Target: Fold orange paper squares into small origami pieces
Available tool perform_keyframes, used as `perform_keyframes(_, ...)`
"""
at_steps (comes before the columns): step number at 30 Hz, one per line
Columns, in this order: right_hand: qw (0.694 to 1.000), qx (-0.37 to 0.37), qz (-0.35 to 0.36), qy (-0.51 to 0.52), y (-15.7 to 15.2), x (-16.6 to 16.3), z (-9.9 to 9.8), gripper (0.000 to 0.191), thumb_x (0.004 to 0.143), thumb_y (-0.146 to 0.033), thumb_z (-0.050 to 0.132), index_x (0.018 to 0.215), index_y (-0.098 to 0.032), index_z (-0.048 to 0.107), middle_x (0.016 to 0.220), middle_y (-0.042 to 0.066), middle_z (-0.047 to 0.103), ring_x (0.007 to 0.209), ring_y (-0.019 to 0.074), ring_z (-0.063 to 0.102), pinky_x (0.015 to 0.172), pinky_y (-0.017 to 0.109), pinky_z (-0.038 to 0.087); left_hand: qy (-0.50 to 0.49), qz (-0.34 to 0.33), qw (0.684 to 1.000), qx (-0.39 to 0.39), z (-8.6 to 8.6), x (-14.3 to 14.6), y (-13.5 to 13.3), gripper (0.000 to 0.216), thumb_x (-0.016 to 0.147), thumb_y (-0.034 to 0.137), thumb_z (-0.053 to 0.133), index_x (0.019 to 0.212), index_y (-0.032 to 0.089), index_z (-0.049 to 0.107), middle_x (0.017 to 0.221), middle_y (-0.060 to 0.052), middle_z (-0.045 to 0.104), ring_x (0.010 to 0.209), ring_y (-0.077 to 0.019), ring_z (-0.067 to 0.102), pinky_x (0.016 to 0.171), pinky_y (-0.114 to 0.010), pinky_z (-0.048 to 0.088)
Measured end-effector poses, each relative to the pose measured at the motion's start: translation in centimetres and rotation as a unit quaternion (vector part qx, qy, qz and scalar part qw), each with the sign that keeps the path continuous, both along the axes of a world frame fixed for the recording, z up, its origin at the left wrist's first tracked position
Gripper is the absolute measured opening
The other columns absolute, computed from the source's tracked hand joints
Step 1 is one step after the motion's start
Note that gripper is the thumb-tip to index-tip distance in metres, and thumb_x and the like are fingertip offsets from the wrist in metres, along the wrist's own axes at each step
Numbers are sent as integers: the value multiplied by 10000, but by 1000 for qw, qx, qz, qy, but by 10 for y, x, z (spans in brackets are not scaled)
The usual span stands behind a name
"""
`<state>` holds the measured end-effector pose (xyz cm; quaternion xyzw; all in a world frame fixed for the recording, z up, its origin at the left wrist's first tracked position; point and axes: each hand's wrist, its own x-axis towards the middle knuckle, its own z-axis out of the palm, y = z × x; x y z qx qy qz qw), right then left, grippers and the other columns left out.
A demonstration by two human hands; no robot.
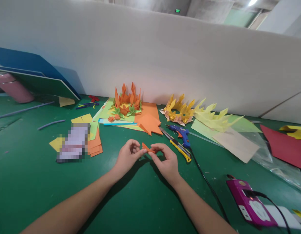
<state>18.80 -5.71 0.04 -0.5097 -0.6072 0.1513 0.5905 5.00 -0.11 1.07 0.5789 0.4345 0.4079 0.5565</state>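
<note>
Between my two hands, above the green table, is a small folded piece of orange paper (146, 147). My left hand (131, 152) pinches its left end between thumb and fingertips. At the other end, my right hand (166, 159) grips it with thumb and index finger. Beyond my hands stands an orange folded-paper crown (127, 99) with green leaf shapes, beside flat orange paper (150, 112). A yellow paper crown (179, 109) sits to its right, then a pale yellow spiky paper strip (214, 115). The paper's exact fold is partly hidden by my fingers.
Right of my hands lie a blue glue gun (182, 134) with a black cord and a yellow utility knife (181, 150). A magenta power strip (253, 204) is at front right. Small orange paper squares (95, 148) lie left, near a pixelated object (73, 143). A white partition (150, 55) stands behind.
</note>
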Motion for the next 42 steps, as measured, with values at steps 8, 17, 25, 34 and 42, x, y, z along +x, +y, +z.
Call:
perform_keyframes(8,988,70,10,-137,2,3,1,155,798,-140,592,797,-266,682,770,25,670,743,184,601,683,356,478,-139,-67,968,-197,8,2,-7,246,550,284,777,727,140,685,723,-16,687,640,-98,597,688,-233,474)
perform_keyframes(17,984,60,33,-166,5,6,-4,172,788,-185,626,878,-305,710,894,37,662,856,205,588,773,399,456,-170,-60,957,-226,8,-2,-4,282,560,314,792,723,110,685,722,-28,694,663,-98,618,689,-216,494)
perform_keyframes(25,993,41,9,-113,4,6,-4,115,764,-232,665,825,-311,721,901,32,636,864,207,572,782,386,450,-132,-14,975,-178,9,1,-8,331,532,372,790,704,131,642,650,-2,687,597,-102,619,648,-233,511)
perform_keyframes(34,998,-60,-30,4,5,4,-3,110,729,-268,675,629,-229,654,729,11,585,735,182,565,722,334,446,-87,-26,989,-120,15,4,-11,236,547,304,776,684,148,664,667,-7,705,601,-125,630,670,-278,539)
perform_keyframes(42,994,-94,-26,42,3,0,-1,131,722,-250,656,607,-206,610,664,8,632,663,174,583,655,300,461,-60,-28,994,-89,15,3,-13,150,599,248,737,704,157,680,703,-24,727,640,-152,652,678,-295,547)
